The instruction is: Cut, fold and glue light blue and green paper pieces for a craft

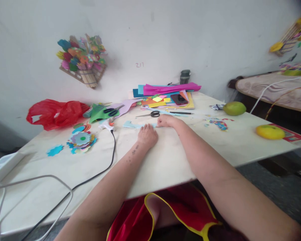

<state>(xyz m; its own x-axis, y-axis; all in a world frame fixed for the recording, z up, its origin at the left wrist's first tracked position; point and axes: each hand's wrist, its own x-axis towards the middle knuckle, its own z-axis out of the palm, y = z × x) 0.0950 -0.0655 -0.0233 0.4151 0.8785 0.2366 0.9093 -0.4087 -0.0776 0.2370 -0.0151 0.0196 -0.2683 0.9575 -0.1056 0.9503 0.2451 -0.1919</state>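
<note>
A light blue paper strip (130,125) lies across the table in front of me, its left end wider than the rest. My left hand (147,136) rests on the strip with fingers flat and pointing away from me. At the strip's right end my right hand (166,121) is closed, thumb and fingers pinched together on the paper. Just beyond the hands are black-handled scissors (155,114) and a black pencil (181,113). A white glue gun (107,125) with a black cord lies left of the strip.
Stacked paper flower shapes (82,138) and a red plastic bag (57,112) are on the left. Coloured sheets and a phone (179,99) lie at the back. A green mango (234,108), a yellow mango (270,132) and paper scraps (222,125) sit right. White cables (52,176) cross the left front.
</note>
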